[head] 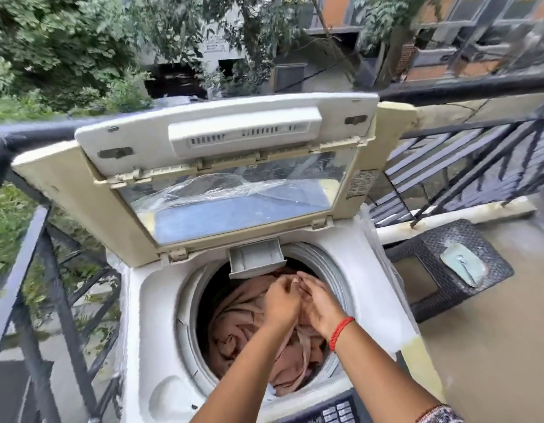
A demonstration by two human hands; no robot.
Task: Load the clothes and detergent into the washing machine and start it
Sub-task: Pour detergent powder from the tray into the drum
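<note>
A white top-loading washing machine (148, 303) stands with its folded lid (203, 154) raised at the back. Pinkish-brown clothes (237, 319) fill its round drum. A small grey detergent drawer (255, 254) juts out over the drum's far rim. My left hand (279, 303) and my right hand (321, 306) meet over the clothes just below that drawer, fingertips pinched close together. Whether they pinch anything small is hidden. A red thread band circles my right wrist. The control panel (334, 412) shows at the bottom edge.
Black metal railings (51, 270) enclose the balcony on the left and behind. A dark wicker stool (441, 270) stands right of the machine with a pale green packet (461, 264) on it. Tan floor (493, 346) lies to the right.
</note>
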